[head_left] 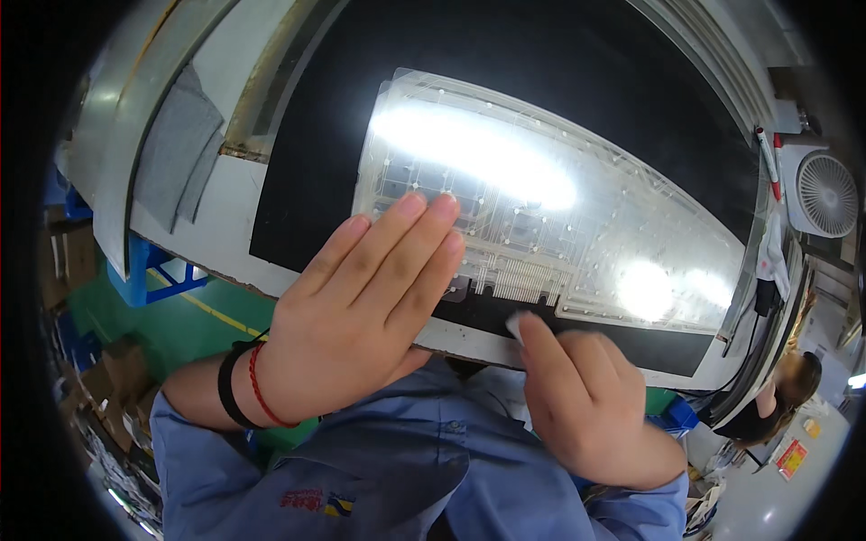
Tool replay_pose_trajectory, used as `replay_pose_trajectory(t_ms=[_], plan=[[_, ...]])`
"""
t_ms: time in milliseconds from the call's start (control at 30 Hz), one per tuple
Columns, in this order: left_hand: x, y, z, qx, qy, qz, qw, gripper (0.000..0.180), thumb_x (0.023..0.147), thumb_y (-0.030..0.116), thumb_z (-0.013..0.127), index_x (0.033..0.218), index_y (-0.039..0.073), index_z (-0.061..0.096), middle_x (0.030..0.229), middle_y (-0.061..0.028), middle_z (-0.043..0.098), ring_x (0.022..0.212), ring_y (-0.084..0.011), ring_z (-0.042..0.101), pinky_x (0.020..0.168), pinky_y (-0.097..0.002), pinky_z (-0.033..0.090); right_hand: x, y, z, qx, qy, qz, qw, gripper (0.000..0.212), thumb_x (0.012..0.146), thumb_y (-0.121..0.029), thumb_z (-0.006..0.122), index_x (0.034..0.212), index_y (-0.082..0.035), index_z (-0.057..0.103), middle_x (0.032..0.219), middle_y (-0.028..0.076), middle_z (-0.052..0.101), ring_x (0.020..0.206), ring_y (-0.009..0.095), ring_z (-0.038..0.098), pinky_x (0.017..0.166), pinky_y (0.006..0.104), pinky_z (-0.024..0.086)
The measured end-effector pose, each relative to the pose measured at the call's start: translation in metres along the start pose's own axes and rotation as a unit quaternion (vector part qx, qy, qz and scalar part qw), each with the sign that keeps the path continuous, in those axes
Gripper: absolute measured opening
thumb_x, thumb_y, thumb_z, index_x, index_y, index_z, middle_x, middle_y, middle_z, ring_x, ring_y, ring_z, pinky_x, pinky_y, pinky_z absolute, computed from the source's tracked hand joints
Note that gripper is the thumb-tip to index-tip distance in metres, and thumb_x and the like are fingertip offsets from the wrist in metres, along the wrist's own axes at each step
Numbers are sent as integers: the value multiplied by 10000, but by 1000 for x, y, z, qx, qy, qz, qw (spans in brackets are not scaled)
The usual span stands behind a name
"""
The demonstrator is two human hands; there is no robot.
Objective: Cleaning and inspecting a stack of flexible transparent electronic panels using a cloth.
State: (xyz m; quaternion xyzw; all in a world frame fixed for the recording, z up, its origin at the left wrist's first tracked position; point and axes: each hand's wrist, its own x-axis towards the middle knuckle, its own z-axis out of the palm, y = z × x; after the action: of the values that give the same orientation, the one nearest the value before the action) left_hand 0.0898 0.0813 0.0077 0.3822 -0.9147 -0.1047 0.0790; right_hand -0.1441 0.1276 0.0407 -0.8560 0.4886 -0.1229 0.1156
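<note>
A transparent membrane circuit sheet (550, 212), printed with fine traces and small round dots, lies on a black mat (631, 99) and glares under the lamps. My left hand (356, 293) rests flat on its near left part, fingers stretched and side by side. A comb of parallel lines (521, 278) runs along the sheet's near edge, right of those fingertips. Just below this comb, over the table's front edge, my right hand (586, 392) is closed, slightly blurred. A small white piece (516, 326) sticks out at its fingertips; its kind is unclear.
Grey cloths (180, 144) lie folded at the left of the table. At the right stand a small white fan (823, 194) and red and white markers (772, 162). A blue plastic crate (149, 270) sits below the table's left side. A person (780, 397) is at the far right.
</note>
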Motion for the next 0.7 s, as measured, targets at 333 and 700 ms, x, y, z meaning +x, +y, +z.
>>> replay_pose_trajectory(t_ms=[333, 700], plan=[[2, 1, 1, -3, 6, 1, 1000, 929, 555, 313, 788, 1378, -22, 517, 1480, -217, 482, 1389, -367, 451, 1151, -469, 336, 5, 9, -5, 26, 15, 14, 999, 438, 692, 3, 717, 1128, 20, 682, 754, 71, 540, 619, 217, 584, 529, 332, 479], [-2, 2, 0, 4, 7, -3, 1000, 986, 550, 303, 808, 1420, -8, 466, 1512, -201, 444, 1402, -358, 430, 1147, -471, 345, -6, 10, -4, -16, 22, 0, 1000, 528, 706, -42, 642, 1227, 41, 638, 819, 99, 548, 659, 225, 579, 555, 341, 495]])
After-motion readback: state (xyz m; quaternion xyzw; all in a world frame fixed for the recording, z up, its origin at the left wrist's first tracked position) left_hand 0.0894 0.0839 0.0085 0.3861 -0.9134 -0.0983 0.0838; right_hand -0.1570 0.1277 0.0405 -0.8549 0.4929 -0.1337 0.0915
